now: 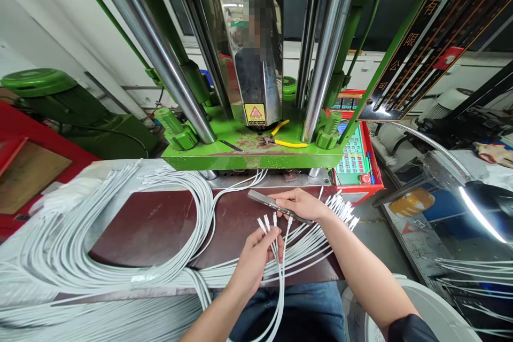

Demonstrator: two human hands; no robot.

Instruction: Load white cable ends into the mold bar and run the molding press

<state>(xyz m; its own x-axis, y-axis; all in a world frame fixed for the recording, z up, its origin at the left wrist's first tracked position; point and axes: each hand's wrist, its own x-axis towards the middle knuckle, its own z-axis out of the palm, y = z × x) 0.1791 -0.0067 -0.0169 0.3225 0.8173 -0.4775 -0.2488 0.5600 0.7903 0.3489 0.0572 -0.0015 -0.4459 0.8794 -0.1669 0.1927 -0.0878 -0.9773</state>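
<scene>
My left hand [256, 256] is closed around several white cables [279, 283], just below their connector ends. The white plugs [266, 220] stick up above my fingers, and one leans apart to the right. A long, flat grey metal bar [262, 199] with a darker rear end is in my right hand [298, 204], gripped between thumb and fingers. The bar slants down to the right, just above the plugs; its exact kind is unclear. Beneath both hands, a bundle of white cables [306, 246] crosses the brown tabletop [148, 219].
A green press [252, 162] with steel columns stands in front of my hands. Yellow-handled pliers [290, 144] lie on its plate. Coiled cables [204, 208] fill the left side. At right are a red control box [371, 192], a lamp [483, 208] and a white bin [420, 299].
</scene>
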